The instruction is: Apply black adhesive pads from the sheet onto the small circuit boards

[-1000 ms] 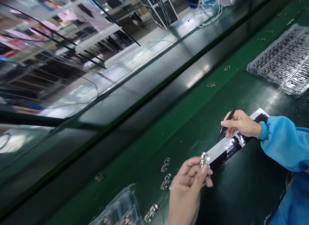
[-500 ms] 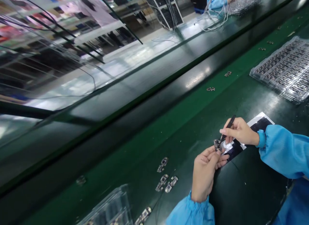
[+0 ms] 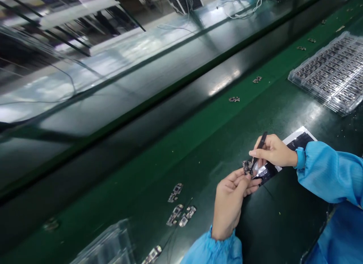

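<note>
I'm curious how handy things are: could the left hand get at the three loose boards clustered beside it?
Probably yes: nothing seems to stand between the left hand and the three loose boards. It holds another small board, though, so it might need to put that down first.

The green bench (image 3: 204,177) bears circuit boards (image 3: 175,215), plastic trays (image 3: 330,73), apparently a sheet (image 3: 302,140)

The green table (image 3: 204,154) looks smooth and softly glossy, the clear plastic tray (image 3: 312,93) shinier. The blue sleeve (image 3: 326,175) is thin, wrinkled cloth; the tweezer-like tool (image 3: 262,140) looks matt, the circuit board (image 3: 246,166) partly metallic.
</note>
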A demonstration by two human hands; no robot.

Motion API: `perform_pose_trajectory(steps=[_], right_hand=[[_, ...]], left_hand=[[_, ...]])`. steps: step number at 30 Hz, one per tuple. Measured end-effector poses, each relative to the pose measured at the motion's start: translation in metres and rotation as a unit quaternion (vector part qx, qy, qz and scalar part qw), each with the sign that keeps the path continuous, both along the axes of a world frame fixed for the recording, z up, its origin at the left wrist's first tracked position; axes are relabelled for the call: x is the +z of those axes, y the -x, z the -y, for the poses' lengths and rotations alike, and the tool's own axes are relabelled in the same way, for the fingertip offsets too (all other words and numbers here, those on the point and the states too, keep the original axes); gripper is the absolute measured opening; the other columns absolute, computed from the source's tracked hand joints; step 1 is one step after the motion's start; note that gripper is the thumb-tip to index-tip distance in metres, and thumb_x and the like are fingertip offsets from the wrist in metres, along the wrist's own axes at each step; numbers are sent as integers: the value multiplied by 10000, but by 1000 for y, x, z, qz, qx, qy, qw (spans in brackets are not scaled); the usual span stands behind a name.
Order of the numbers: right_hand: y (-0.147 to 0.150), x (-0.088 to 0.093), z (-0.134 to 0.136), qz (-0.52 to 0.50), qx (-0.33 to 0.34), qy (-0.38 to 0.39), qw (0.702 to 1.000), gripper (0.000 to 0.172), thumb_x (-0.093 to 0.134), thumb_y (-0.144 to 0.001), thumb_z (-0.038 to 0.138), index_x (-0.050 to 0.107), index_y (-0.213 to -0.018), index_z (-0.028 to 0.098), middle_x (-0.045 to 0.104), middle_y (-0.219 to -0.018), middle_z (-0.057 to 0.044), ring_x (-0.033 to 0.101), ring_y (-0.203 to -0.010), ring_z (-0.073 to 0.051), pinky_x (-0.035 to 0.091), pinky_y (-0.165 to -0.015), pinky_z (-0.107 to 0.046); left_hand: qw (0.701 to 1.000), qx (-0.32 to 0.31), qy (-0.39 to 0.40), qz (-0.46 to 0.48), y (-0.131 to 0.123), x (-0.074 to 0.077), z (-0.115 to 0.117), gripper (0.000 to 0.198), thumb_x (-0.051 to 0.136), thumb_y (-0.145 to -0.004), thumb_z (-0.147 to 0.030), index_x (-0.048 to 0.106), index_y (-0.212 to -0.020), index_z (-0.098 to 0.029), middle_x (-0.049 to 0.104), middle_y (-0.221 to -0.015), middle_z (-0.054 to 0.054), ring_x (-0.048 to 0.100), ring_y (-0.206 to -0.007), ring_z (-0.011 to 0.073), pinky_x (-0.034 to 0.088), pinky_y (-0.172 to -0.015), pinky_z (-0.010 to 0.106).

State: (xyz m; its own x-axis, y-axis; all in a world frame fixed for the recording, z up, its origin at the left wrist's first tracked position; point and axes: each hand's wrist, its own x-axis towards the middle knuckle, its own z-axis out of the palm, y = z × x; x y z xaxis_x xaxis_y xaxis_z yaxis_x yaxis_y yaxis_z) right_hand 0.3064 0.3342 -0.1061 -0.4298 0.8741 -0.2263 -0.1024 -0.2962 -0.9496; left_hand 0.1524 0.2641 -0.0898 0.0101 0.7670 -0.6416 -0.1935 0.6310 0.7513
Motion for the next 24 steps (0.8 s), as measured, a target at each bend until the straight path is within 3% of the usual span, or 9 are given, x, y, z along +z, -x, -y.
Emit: perform_pose_trajectory(steps=[16, 19, 24], right_hand=[[1, 1, 6, 11, 8, -26, 1000, 281, 672, -696, 385, 517, -655, 154, 549, -483, 26, 561, -435, -100, 439, -413, -191], [-1, 5, 11, 28, 1, -96, 995, 222, 640, -729, 336, 532, -669, 151, 567, -521, 9, 567, -454, -109, 442, -423, -202], [-7, 17, 16, 84, -18, -262, 961, 193, 602, -778, 307, 600, -690, 136, 600, -542, -23, 558, -478, -118, 436, -451, -220]], left_hand=[[999, -5, -11, -43, -3, 1, 2, 305, 735, -639, -280, 627, -852, -91, 707, -762, 81, 673, -626, 159, 532, -568, 214], [999, -11, -16, -44, -1, 0, 3, 278, 722, -654, -269, 624, -843, -91, 703, -742, 74, 668, -616, 150, 528, -570, 209], [1000, -6, -7, -25, 0, 0, 3, 267, 713, -663, -260, 618, -850, -95, 700, -749, 66, 663, -609, 143, 527, -574, 216]])
